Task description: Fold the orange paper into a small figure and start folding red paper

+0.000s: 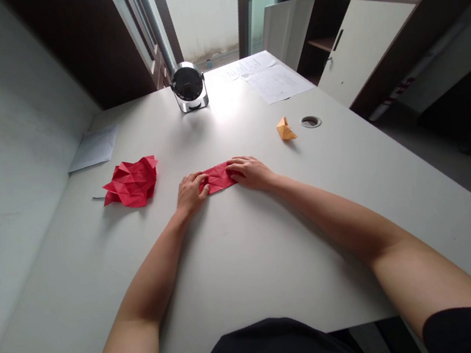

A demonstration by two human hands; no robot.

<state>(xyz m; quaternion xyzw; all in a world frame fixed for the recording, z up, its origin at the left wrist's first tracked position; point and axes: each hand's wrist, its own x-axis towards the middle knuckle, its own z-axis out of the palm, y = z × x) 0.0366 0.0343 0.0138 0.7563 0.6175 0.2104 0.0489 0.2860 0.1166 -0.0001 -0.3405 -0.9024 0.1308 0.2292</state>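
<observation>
A folded strip of creased red paper (219, 178) lies flat on the white table (240, 260) in front of me. My left hand (192, 192) grips its left end, with the thumb and fingers at the paper's edge. At the other end my right hand (251, 172) holds the paper the same way, its fingers over the top. Both ends of the strip are partly hidden under my fingers. To the left of my hands rests a larger crumpled, many-creased red paper (132, 183), apart from them.
A small orange folded paper piece (286, 129) sits right of my hands, beside a round cable hole (310, 121). Farther back stand a black-and-silver round device (188, 86) and printed sheets (276, 82). More papers (94, 147) lie by the left wall.
</observation>
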